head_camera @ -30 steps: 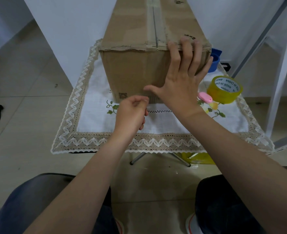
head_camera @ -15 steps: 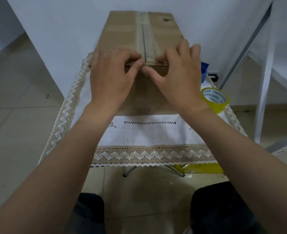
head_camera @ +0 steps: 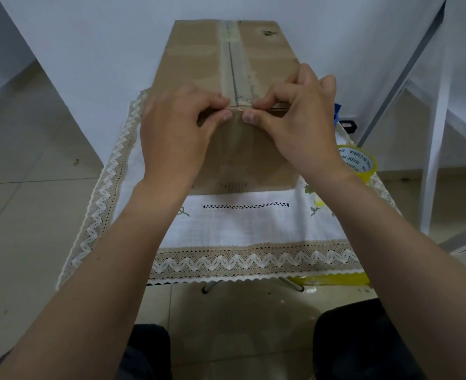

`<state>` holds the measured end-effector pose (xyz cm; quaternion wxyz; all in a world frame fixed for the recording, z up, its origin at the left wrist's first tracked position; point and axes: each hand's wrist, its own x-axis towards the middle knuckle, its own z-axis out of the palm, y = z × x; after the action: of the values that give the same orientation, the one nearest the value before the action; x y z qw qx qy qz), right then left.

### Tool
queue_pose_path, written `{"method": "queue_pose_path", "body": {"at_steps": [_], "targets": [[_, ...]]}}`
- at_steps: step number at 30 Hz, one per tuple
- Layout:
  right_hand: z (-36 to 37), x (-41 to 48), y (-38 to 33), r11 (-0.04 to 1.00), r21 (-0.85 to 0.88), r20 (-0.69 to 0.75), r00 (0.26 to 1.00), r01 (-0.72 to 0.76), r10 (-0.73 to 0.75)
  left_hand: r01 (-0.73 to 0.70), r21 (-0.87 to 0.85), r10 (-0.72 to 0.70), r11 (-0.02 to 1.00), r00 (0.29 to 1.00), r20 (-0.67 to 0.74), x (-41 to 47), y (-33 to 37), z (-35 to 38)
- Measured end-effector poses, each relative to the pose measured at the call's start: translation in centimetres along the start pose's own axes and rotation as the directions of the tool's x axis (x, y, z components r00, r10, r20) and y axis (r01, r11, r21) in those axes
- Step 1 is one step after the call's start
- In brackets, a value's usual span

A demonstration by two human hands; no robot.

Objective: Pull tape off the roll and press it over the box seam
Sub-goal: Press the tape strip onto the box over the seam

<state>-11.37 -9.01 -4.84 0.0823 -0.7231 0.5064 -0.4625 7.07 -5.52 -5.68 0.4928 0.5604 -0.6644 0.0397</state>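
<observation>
Both hands sit at the near top edge of the box [head_camera: 243,149], at frame centre. Left hand [head_camera: 177,133] and right hand [head_camera: 300,124] each have thumb on the front face and fingers curled on top — grip is pinched onto the cardboard edge either side of the seam [head_camera: 234,67], thumbs nearly touching. Can't tell if a loose tape end is caught between them; something thin glints right at the corner.

Step, as I read it: pressing or squaring the flaps at the seam end, not pulling tape. Tape roll [head_camera: 359,160] sits untouched at right of frame on the counter, just beside the right wrist. Seam already carries a pale strip running to the far end, rough-edged near the hands.

Next move likely needs one hand freed to reach right for the roll, the other keeping the flaps shut.

Around: lace-edged cloth [head_camera: 243,223] covers the counter; a blue object [head_camera: 337,113] shows behind the right hand, mostly hidden. White frame leg [head_camera: 434,160] stands at far right — clear of the reach. Nothing blocks the roll except the right forearm itself.
</observation>
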Motion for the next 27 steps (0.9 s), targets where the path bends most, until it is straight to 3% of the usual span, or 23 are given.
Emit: {"method": "queue_pose_path", "body": {"at_steps": [7, 11, 16, 22, 27], "targets": [[-0.9, -0.2, 0.8, 0.999, -0.009, 0.022, 0.999, 0.039, -0.039, -0.025, 0.08, 0.022, 0.997, 0.999, 0.043, -0.1, 0.3, -0.2], [-0.4, 0.2, 0.3, 0.997, -0.076, -0.047, 0.999, 0.024, -0.028, -0.01, 0.136, 0.008, 0.991, 1.0, 0.018, 0.2, 0.5, 0.2], [1.0, -0.3, 0.9, 0.986, -0.131, -0.141, 0.982, 0.104, -0.123, -0.034, 0.141, 0.035, 0.989, 0.999, -0.005, 0.2, 0.0, 0.4], [0.6, -0.6, 1.2, 0.953, -0.193, -0.09, 0.963, 0.235, -0.256, -0.059, 0.151, 0.06, 0.987, 0.998, -0.001, -0.2, 0.0, 0.6], [0.9, -0.6, 0.6, 0.975, -0.163, -0.115, 0.979, 0.151, -0.171, -0.067, 0.154, 0.07, 0.986, 0.997, -0.016, -0.4, 0.2, 1.1]]}}
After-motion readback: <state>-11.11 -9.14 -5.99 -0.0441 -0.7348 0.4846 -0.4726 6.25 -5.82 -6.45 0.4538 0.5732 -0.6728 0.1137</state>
